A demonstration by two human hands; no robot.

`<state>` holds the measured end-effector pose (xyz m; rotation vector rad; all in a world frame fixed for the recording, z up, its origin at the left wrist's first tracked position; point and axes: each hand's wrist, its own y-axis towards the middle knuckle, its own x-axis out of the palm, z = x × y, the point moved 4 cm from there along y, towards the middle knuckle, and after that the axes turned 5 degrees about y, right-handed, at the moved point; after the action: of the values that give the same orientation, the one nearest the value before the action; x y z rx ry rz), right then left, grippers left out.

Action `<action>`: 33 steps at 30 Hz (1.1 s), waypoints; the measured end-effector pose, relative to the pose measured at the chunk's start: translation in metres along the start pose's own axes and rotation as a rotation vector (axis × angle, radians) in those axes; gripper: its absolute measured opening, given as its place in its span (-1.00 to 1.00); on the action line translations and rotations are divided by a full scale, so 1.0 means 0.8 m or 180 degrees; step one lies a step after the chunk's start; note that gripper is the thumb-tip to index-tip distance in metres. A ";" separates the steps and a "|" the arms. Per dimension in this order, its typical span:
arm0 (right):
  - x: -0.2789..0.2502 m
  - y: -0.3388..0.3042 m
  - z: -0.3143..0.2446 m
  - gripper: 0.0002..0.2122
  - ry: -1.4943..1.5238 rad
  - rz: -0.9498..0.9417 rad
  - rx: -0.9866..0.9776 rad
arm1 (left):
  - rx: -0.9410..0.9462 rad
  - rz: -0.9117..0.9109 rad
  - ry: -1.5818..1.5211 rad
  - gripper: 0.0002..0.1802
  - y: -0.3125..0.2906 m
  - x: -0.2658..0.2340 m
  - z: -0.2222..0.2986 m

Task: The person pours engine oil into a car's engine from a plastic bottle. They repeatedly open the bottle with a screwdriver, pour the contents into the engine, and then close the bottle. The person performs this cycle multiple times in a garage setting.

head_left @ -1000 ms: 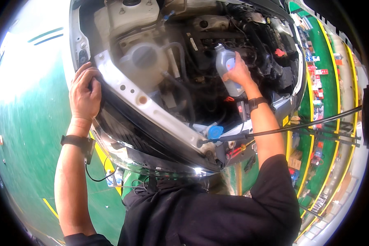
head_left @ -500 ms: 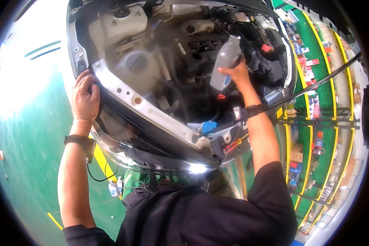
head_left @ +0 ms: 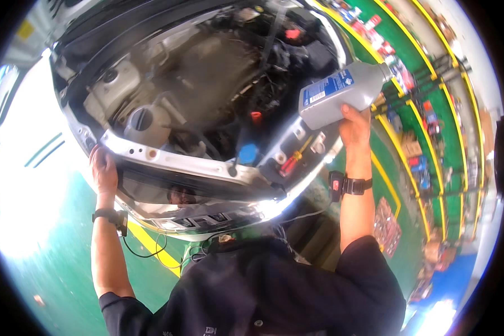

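Note:
A grey plastic motor oil bottle [head_left: 333, 115] with a blue label lies in my right hand [head_left: 355, 130], thumb and fingers wrapped round its side. It is tilted almost level above the right front corner of the car, base toward the engine bay [head_left: 196, 73] and neck pointing right. Whether the neck is capped I cannot tell. My left hand [head_left: 103, 169] rests at the left end of the white front crossmember [head_left: 173, 159], fingers laid over the edge and holding nothing. A blue cap [head_left: 248, 153] and a white reservoir [head_left: 145, 126] sit inside the bay.
A screwdriver with a red and yellow handle [head_left: 290, 163] lies on the front right edge of the bay. Yellow-edged shelves [head_left: 414, 112] with boxes and parts stand on the right. Cables [head_left: 151, 249] hang in front of the bumper, over the green floor [head_left: 67, 246].
My right hand has lifted the bottle from over the engine toward the right and nearer me, turning it from upright to nearly level. My left hand stays on the car's front edge.

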<state>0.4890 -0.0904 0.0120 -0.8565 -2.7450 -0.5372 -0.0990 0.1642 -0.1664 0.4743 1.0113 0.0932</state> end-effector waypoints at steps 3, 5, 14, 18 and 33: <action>-0.025 -0.063 -0.030 -0.26 0.0163 0.0047 -0.0111 | -0.0240 -0.0202 -0.0541 -0.63 0.000 -0.001 -0.035; -0.041 -0.112 -0.045 -0.23 0.0228 0.0170 -0.0150 | -0.1127 -0.0229 -0.1514 -0.51 -0.010 0.002 -0.018; 0.071 -0.262 0.011 0.10 0.0167 -0.0496 0.0552 | -0.1525 -0.3654 -0.4505 -0.06 -0.196 -0.051 0.327; 0.133 -0.271 0.031 0.26 -0.0568 -0.1469 0.0565 | -0.2590 -0.3515 -0.5539 -0.02 -0.240 -0.038 0.354; -0.303 -0.080 0.251 -0.48 -0.3893 -0.1023 -0.0149 | -0.3313 -0.1500 -0.5831 -0.25 -0.321 -0.131 0.211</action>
<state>0.6287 -0.1804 -0.2632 -0.9508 -4.0314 -0.0823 -0.0506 -0.1534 -0.1181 -0.6567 -0.8031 -0.2237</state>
